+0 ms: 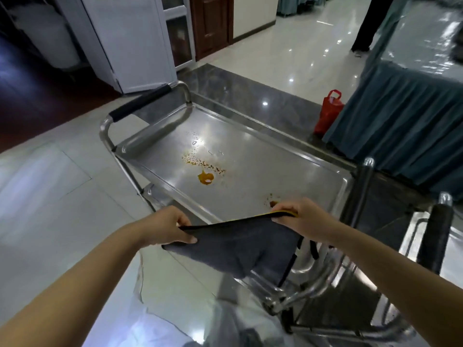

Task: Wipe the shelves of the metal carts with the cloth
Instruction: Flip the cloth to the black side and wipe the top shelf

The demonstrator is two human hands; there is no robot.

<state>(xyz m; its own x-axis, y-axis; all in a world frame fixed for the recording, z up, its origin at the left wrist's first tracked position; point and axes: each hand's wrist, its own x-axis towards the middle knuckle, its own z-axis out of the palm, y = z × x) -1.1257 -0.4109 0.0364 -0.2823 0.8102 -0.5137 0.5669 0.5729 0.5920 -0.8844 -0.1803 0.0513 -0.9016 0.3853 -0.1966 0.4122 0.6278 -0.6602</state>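
Head view: the metal cart fills the middle, its top shelf smeared with an orange stain. Over its near edge I stretch the grey cloth, my left hand and right hand each pinching a top corner.

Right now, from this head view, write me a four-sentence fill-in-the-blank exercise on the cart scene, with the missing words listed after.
1. Both hands, the left hand and the right hand, hold a dark grey ____ stretched between them.
2. The orange stain lies on the cart's top ____.
3. The bag on the floor beyond the cart is ____ in colour.
4. The far handle of the cart has a ____ grip.

Missing words: cloth; shelf; red; black
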